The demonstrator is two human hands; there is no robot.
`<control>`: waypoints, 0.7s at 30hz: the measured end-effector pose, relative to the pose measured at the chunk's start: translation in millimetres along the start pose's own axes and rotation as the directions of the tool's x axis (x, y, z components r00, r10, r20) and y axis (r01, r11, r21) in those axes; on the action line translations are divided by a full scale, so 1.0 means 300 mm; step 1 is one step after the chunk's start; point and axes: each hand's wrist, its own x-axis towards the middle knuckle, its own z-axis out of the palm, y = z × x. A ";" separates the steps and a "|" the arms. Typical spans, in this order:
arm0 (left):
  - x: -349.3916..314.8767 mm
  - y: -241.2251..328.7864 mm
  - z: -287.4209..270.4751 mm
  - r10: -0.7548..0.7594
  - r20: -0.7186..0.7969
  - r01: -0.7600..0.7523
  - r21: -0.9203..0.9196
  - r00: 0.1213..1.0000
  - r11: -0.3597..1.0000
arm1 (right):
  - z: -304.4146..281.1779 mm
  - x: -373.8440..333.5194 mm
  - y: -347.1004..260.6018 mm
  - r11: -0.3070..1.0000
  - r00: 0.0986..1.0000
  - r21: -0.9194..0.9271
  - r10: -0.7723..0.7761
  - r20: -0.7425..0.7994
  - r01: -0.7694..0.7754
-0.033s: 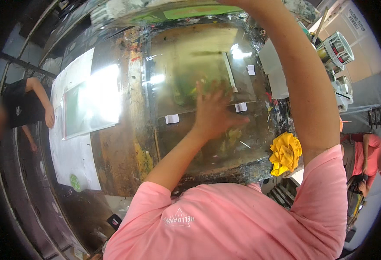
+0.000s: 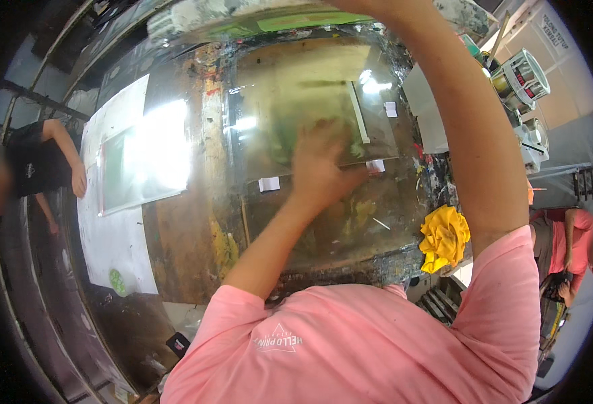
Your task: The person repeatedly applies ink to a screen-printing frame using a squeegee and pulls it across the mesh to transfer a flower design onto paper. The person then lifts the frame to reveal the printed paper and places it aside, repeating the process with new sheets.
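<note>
My left hand (image 2: 320, 161) lies flat, thumb out to the side, on a clear sheet (image 2: 290, 67) over the worktable. Motion blurs its fingers, and a greenish patch shows under and beyond them. My right arm reaches up to the far edge, where my right hand (image 2: 367, 5) is mostly cut off; its fingers are hidden. Nearest to it is a frame with a bright green strip (image 2: 310, 20). Small white paper tabs (image 2: 269, 184) and a thin white strip (image 2: 359, 111) surround my left hand.
A crumpled yellow cloth (image 2: 445, 237) sits at the table's near right corner. Cans (image 2: 522, 77) and tubs stand at the right. On the left, a glossy clear-covered sheet (image 2: 125, 172) rests on white paper (image 2: 111, 249) beside a co-worker's hand (image 2: 79, 180). Another person (image 2: 566, 242) stands far right.
My left hand has shifted slightly left across the sheet, its thumb drawn in a little. My right arm stays raised in about the same place.
</note>
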 end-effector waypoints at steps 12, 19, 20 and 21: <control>-0.213 -0.246 -0.325 -0.490 0.054 0.487 -0.254 0.870 0.836 | 0.163 -0.676 -0.075 0.979 0.833 0.197 -0.153 0.531 0.054; -0.310 -0.347 -0.216 -0.315 -0.074 0.322 0.308 0.946 0.895 | 0.222 -0.884 -0.186 0.967 0.835 0.229 -0.037 0.549 -0.108; -0.314 -0.352 -0.214 -0.331 -0.057 0.332 0.291 0.942 0.897 | 0.240 -0.892 -0.180 0.967 0.837 0.228 -0.029 0.547 -0.116; -0.317 -0.356 -0.213 -0.328 -0.054 0.329 0.274 0.943 0.903 | 0.271 -0.891 -0.163 0.967 0.839 0.229 -0.035 0.543 -0.108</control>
